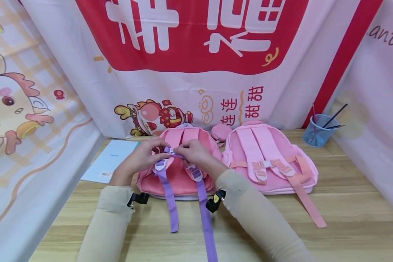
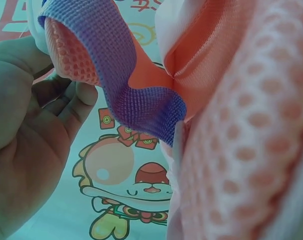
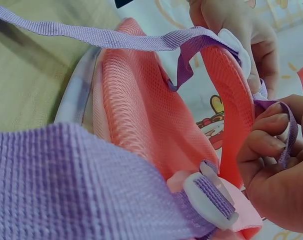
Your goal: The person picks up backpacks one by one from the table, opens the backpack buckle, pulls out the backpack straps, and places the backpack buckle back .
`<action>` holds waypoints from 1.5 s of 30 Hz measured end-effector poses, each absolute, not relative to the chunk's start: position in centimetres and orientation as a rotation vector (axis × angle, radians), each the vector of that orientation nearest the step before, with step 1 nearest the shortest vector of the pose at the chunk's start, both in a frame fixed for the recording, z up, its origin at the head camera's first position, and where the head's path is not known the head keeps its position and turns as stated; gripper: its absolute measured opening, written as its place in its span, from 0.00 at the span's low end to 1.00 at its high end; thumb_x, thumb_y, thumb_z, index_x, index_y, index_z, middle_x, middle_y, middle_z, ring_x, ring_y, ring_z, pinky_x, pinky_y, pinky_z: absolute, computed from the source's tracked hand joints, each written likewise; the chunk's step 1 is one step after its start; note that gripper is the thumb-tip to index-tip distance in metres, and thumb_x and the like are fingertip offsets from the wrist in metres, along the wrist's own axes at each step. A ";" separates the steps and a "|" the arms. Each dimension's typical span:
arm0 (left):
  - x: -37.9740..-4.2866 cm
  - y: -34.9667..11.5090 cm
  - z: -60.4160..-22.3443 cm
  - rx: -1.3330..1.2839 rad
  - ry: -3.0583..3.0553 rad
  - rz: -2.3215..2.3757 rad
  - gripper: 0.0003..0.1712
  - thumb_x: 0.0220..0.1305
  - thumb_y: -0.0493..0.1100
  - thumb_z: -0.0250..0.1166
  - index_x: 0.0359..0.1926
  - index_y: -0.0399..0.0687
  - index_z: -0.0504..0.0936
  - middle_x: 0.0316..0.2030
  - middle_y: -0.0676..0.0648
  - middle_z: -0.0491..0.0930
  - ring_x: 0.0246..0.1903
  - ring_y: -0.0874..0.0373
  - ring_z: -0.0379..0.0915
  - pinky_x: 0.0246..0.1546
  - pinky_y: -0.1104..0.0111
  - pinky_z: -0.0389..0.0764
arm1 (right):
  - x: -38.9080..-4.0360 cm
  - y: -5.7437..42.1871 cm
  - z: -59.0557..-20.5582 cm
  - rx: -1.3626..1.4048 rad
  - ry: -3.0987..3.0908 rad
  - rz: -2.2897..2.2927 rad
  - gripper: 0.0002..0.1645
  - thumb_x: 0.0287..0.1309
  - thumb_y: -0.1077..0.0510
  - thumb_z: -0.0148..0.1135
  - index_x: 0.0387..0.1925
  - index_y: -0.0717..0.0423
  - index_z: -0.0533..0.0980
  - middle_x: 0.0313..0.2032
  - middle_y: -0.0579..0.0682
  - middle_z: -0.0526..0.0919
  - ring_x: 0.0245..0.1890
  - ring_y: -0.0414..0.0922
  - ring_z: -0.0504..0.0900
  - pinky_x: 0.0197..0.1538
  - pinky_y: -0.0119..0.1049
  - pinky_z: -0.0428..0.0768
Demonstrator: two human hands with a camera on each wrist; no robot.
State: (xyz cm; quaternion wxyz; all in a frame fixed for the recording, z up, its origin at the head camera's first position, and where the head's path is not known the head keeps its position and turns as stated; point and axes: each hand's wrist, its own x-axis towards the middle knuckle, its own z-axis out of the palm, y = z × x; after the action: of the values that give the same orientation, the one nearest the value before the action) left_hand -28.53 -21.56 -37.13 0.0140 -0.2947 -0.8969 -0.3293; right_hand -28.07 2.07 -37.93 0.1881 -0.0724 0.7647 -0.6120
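A coral-pink backpack (image 1: 186,183) lies back side up, its purple webbing tails (image 1: 169,207) hanging toward the front. Above it, my left hand (image 1: 141,156) holds one end of the purple chest strap (image 1: 167,149) by a small white buckle (image 1: 171,151). My right hand (image 1: 196,154) pinches the strap's other end; in the right wrist view its fingers (image 3: 264,145) curl round purple webbing (image 3: 293,135). Whether the buckle halves are joined is hidden by fingers. A white strap adjuster (image 3: 209,200) hangs on the nearer shoulder strap. The left wrist view shows the left hand (image 2: 36,125) at a padded shoulder strap (image 2: 71,55).
To the right lies a light-pink backpack (image 1: 234,178), its loose strap reaching toward the front. Between the backpacks is a round pink pouch (image 1: 221,131). A blue mesh cup (image 1: 317,133) with pencils stands back right. A light-blue booklet (image 1: 111,156) lies on the wooden table (image 1: 344,203) at left.
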 end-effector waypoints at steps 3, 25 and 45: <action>-28.6 -21.5 -37.0 -0.926 -2.802 -1.033 0.15 0.71 0.42 0.75 0.56 0.50 0.88 0.44 0.48 0.86 0.44 0.53 0.79 0.49 0.60 0.83 | -28.0 2.0 -38.0 -0.211 2.127 -1.746 0.14 0.77 0.51 0.64 0.43 0.57 0.87 0.19 0.46 0.72 0.19 0.41 0.69 0.27 0.34 0.69; -29.6 -21.5 -36.7 -0.953 -2.906 -1.068 0.14 0.69 0.46 0.77 0.53 0.51 0.87 0.44 0.48 0.84 0.40 0.52 0.74 0.42 0.62 0.79 | -28.2 2.4 -38.3 -0.212 1.880 -1.908 0.13 0.78 0.59 0.60 0.48 0.67 0.83 0.17 0.44 0.68 0.15 0.39 0.62 0.22 0.31 0.63; -29.4 -21.8 -37.4 -0.971 -2.943 -1.040 0.09 0.69 0.44 0.76 0.48 0.53 0.87 0.42 0.50 0.87 0.40 0.54 0.78 0.45 0.63 0.81 | -27.6 2.6 -37.4 -0.194 1.832 -1.925 0.17 0.80 0.58 0.57 0.57 0.66 0.83 0.24 0.45 0.75 0.17 0.39 0.62 0.25 0.32 0.63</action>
State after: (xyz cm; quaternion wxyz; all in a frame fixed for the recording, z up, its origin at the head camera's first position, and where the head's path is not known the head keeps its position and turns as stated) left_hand -29.35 -21.83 -37.43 -0.0636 -0.2964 -0.8985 -0.3176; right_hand -27.59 2.64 -37.44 0.2361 -0.0708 0.6682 -0.7020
